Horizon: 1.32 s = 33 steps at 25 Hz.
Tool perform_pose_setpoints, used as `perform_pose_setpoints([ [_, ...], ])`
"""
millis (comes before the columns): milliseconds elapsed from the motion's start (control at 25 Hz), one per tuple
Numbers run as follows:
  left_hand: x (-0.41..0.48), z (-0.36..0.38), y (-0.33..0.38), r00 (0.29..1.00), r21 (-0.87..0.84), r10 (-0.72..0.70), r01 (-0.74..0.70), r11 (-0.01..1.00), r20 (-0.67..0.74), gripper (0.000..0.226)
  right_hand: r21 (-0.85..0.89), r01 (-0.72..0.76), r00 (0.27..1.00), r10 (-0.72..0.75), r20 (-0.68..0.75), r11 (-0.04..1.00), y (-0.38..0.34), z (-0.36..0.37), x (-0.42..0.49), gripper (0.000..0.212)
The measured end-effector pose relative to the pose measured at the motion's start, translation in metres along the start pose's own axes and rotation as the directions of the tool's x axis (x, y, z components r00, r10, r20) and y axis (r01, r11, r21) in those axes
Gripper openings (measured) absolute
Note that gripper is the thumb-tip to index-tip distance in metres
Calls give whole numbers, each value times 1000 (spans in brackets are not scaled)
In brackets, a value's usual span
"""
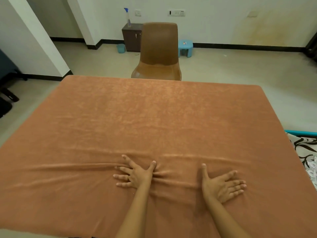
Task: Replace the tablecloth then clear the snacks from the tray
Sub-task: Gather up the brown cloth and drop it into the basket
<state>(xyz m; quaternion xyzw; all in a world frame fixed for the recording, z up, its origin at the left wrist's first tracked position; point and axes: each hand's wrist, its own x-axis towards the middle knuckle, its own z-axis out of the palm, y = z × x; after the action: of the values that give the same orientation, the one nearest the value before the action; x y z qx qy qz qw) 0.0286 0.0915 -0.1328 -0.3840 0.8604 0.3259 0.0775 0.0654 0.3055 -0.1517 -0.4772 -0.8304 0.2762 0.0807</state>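
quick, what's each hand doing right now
Left hand: open, fingers spread flat on the tablecloth, holding nothing.
Right hand: open, flat on it, holding nothing.

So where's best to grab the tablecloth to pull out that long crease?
Probably pinch the tablecloth at its near edge, coming from your own side: the crease runs across, left of the left hand, so pulling toward you should flatten it. Both hands lie flat, right hand included.

A single head-worn camera looks forward and down across the table point(154, 117) from its near edge, toward a far chair point(158, 52).
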Motion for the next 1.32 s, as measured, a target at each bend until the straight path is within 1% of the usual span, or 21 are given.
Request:
perform_pose_setpoints([
  [80,11,2,9,999,60,19,-21,998,39,131,-86,39,999,-37,23,996,-7,2,7,122],
  [160,19,5,17,993,94,83,-91,991,80,131,-125,105,994,-100,52,987,-8,7,12,115],
  [240,26,7,25,976,72,180,-190,979,125,132,-151,199,979,-188,85,968,-13,11,18,105],
  [320,32,10,33,937,14,290,-299,954,195,131,-157,308,948,-288,138,938,-18,15,24,100],
  [400,35,13,41,862,-42,432,-437,899,267,127,-136,400,906,-368,211,906,-24,19,31,95],
  [480,34,18,50,764,-89,550,-556,826,338,121,-134,493,853,-448,267,860,-30,20,38,88],
  [600,33,29,67,647,-129,616,-635,762,449,120,-99,647,731,-579,360,756,-36,21,50,85],
  [680,33,38,79,579,-197,647,-651,733,496,119,-46,714,631,-614,475,698,-41,20,59,86],
  [760,29,46,89,521,-253,658,-645,721,544,116,35,745,547,-639,541,667,-48,21,70,89],
  [880,18,58,101,486,-289,626,-599,747,610,106,115,761,461,-657,597,638,-61,23,79,88],
  [920,14,62,104,480,-326,607,-545,772,634,100,130,767,433,-655,619,629,-64,23,81,86],
  [960,8,66,110,496,-390,582,-443,808,644,90,145,769,411,-655,634,622,-67,22,82,86],
  [1000,2,71,116,532,-455,558,-325,829,637,79,164,770,385,-654,651,616,-68,21,83,87],
  [1040,-6,77,122,576,-499,542,-250,830,612,68,190,763,363,-653,664,618,-71,17,82,85],
  [1080,-13,82,128,632,-515,527,-227,827,568,60,235,732,350,-648,676,640,-74,13,79,81],
  [1120,-20,90,133,698,-498,526,-274,823,486,56,300,665,334,-632,699,683,-77,7,77,75],
  [1160,-27,100,139,758,-469,521,-323,822,392,56,387,531,326,-603,728,754,-79,-2,77,69],
  [1200,-32,103,139,805,-431,511,-364,826,301,60,458,324,329,-553,766,828,-80,-9,74,69],
  [1240,-37,107,143,835,-406,495,-377,833,240,65,494,119,342,-503,794,861,-80,-18,76,72],
  [1280,-40,113,148,855,-373,474,-377,848,212,71,508,-68,350,-457,818,858,-77,-26,80,73],
  [1320,-42,116,152,863,-333,466,-388,859,194,77,510,-189,358,-425,831,839,-74,-31,81,72],
])
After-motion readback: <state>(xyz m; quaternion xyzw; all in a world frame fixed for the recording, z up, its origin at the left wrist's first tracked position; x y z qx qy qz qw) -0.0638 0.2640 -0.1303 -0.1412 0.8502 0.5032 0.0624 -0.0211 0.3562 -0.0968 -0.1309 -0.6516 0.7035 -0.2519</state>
